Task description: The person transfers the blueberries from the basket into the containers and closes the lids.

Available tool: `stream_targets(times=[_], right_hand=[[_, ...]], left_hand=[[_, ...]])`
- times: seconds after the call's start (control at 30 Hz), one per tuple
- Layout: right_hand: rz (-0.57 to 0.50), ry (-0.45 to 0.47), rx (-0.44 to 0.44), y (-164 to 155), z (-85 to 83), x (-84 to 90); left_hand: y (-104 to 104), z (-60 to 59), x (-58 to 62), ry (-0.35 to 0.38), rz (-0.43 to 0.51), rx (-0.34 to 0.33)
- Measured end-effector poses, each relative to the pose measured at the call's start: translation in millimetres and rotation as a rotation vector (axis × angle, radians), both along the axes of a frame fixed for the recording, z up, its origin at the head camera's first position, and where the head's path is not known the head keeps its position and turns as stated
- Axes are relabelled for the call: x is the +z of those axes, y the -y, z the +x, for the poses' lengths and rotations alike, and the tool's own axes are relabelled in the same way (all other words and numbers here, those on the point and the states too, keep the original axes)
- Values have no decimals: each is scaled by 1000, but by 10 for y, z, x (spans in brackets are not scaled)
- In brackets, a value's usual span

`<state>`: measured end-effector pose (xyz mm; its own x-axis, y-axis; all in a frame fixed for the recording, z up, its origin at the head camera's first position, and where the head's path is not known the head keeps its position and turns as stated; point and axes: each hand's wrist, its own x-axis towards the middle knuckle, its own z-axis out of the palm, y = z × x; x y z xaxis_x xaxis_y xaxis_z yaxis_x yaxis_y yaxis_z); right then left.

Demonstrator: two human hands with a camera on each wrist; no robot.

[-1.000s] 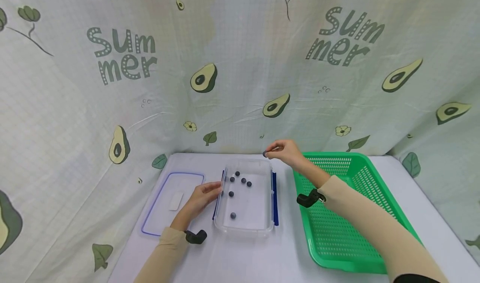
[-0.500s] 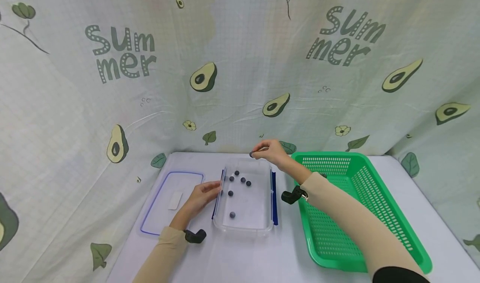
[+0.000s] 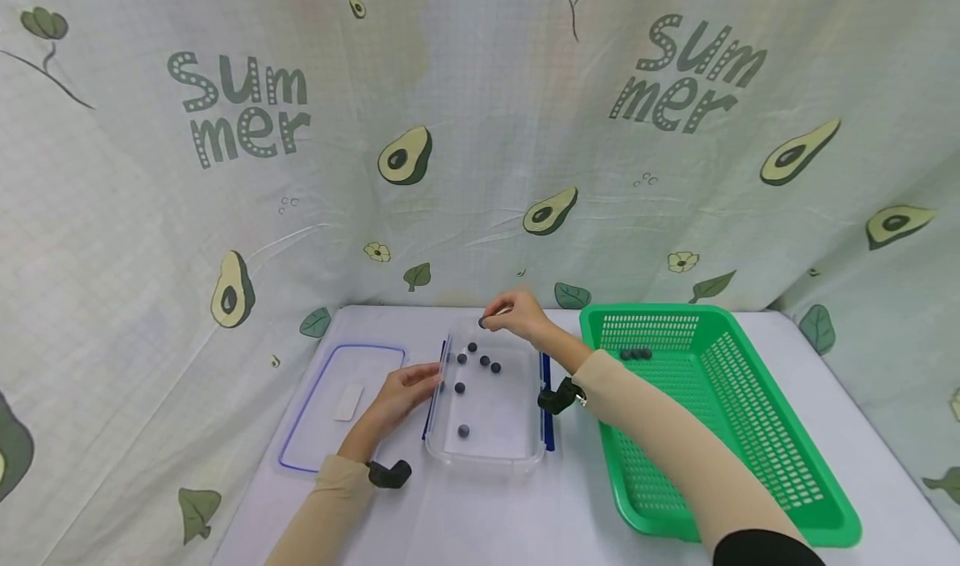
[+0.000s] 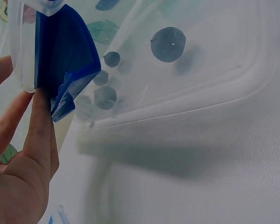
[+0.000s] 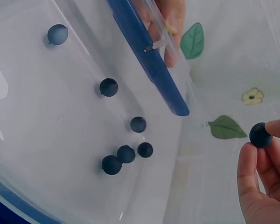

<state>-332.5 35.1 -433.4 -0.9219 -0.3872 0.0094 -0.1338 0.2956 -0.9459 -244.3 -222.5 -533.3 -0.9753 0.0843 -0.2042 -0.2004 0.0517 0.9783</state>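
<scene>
A green basket [image 3: 757, 399] is set on the right of the white bench [image 3: 577, 499]. Beside it a clear box [image 3: 502, 416] with blue side clasps is placed, and a blue-edged lid [image 3: 318, 424] is laid flat further left. Of the two hands, the left hand [image 3: 405, 389] is rested against the box's left side, fingers nearly straight; the right hand [image 3: 516, 314] is narrowed to a pinch, by which one dark, berry-like ball [image 5: 260, 135] is held up near the box's far end. Six loose balls [image 3: 463, 431] are scattered in the box; three lined-up balls [image 3: 636, 354] are seen in the basket. The held ball can be judged light, smooth and perhaps easily bruised, best pinched gently round its middle
</scene>
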Motion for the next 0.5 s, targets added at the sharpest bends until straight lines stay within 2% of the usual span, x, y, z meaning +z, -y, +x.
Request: stream_targets(times=[0.5], right_hand=[[53,32,-53,204,5,-193]], left_hand=[[-3,5,9,-5,2,-7]])
